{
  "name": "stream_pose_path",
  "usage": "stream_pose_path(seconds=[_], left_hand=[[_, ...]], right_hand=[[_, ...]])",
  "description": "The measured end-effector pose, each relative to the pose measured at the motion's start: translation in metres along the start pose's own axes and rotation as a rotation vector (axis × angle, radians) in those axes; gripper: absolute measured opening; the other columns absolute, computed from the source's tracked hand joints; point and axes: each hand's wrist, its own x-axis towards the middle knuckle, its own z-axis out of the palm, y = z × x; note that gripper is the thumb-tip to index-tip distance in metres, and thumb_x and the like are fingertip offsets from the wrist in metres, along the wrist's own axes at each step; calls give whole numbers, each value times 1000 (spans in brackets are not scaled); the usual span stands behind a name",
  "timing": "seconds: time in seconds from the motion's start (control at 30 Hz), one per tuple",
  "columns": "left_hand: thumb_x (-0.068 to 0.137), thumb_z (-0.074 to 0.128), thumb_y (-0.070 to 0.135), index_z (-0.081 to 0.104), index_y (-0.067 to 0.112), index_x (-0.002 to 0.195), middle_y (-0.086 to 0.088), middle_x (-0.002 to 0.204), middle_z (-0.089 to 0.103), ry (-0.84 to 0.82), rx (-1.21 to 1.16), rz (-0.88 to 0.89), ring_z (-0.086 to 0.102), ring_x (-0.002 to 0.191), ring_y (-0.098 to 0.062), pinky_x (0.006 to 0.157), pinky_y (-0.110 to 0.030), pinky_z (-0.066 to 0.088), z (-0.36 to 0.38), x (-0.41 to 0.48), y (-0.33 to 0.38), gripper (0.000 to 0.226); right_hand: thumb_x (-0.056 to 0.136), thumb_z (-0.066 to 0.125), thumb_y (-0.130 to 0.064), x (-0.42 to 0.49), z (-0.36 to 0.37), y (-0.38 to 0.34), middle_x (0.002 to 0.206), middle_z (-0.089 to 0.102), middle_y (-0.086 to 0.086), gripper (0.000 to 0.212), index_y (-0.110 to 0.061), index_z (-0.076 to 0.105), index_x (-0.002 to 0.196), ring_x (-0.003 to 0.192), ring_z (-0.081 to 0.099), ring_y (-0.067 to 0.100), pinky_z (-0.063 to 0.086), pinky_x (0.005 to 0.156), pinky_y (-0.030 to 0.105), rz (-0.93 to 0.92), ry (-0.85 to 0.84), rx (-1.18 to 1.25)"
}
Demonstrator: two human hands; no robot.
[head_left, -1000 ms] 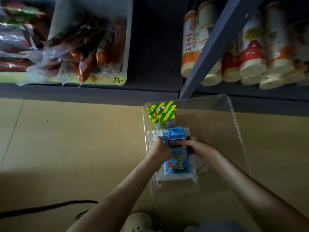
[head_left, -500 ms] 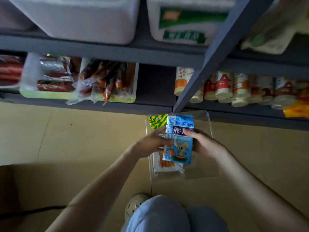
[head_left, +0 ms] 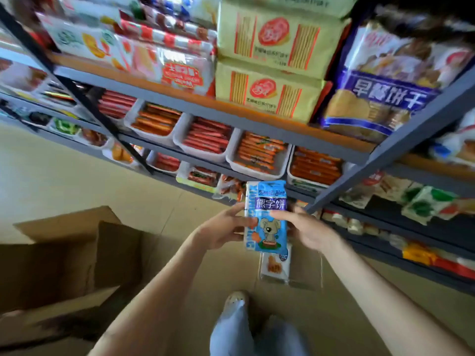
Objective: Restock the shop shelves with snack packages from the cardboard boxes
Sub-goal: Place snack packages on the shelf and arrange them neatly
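Fingers [head_left: 279, 214] of both hands are curled on the blue packet [head_left: 268, 231]: left hand [head_left: 221, 227] at its left edge, right hand [head_left: 307, 228] across its front and right edge. Packet is held upright at lower centre of the frame, label facing the camera, below the shelves [head_left: 231, 109], probably for checking before shelving. Open box [head_left: 64, 253] sits at lower left

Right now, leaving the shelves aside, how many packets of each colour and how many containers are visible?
Blue packet: 1
White packet: 1
Box: 1
Clear bin: 1
Total: 4
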Motion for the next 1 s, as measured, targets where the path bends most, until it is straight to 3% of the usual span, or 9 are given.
stream_pose_path(seconds=[0.17, 0.37, 0.43, 0.5, 0.57, 0.7, 0.8, 0.93, 1.0], left_hand=[[90, 62, 10, 57, 21, 124, -9, 114, 70, 89, -24, 129, 68, 102, -25, 91, -41, 54, -37, -122, 72, 36], [90, 61, 12, 56, 19, 121, -8, 111, 71, 186, -38, 327, 68, 101, -24, 86, -41, 57, -98, -233, 131, 32], [89, 61, 11, 58, 17, 116, -8, 107, 73, 240, -66, 393, 70, 95, -23, 78, -38, 59, -119, -261, 144, 28], [85, 65, 14, 55, 14, 121, -11, 108, 72, 274, -78, 458, 70, 95, -24, 73, -35, 60, -139, -285, 157, 38], [84, 65, 14, 56, 14, 121, -11, 108, 71, 307, -72, 523, 71, 92, -24, 66, -31, 59, -159, -303, 172, 38], [87, 63, 13, 58, 18, 120, -10, 106, 72, 405, -66, 666, 71, 91, -26, 72, -41, 60, -196, -319, 204, 34], [89, 60, 8, 55, 17, 122, -9, 102, 74, 448, -76, 781, 72, 84, -23, 59, -29, 57, -223, -324, 234, 34], [92, 55, 3, 51, 20, 129, -9, 109, 72, 491, 48, 927, 70, 97, -25, 75, -34, 58, -259, -319, 289, 40], [94, 53, 0, 49, 17, 132, -12, 112, 70, 508, 107, 991, 68, 101, -28, 80, -36, 57, -278, -311, 322, 42]], right_hand=[[88, 64, -13, -50, 82, -95, 112, 71, 9, 30, -18, 59, 117, 109, 64, 31, 43, 102, 53, -72, -180, -77], [79, 73, -31, -78, 187, -175, 115, 70, 0, 39, -26, 63, 116, 112, 63, 24, 40, 106, 50, -278, -284, -146], [78, 74, -32, -81, 223, -196, 114, 70, -1, 39, -26, 63, 114, 108, 65, 17, 45, 102, 44, -352, -286, -174], [87, 64, -28, -84, 255, -218, 106, 71, -7, 22, -27, 61, 109, 92, 67, 1, 52, 83, 23, -429, -281, -211], [91, 61, -26, -83, 280, -238, 103, 69, -15, 22, -30, 57, 112, 84, 66, -7, 49, 68, 14, -489, -276, -248], [88, 66, -33, -79, 312, -274, 115, 64, -9, 48, -34, 44, 130, 94, 65, 3, 49, 73, 19, -660, -150, -343], [89, 66, -23, -70, 332, -304, 103, 57, -9, 44, -32, 43, 126, 86, 58, -5, 46, 65, 10, -895, -19, -468], [84, 71, -15, -35, 363, -349, 104, 49, -14, 56, -45, 35, 115, 93, 52, 1, 44, 75, 10, -1235, 143, -601], [81, 72, -9, -12, 380, -374, 110, 47, -16, 65, -37, 36, 127, 97, 49, 2, 39, 80, 4, -1355, 227, -640]])
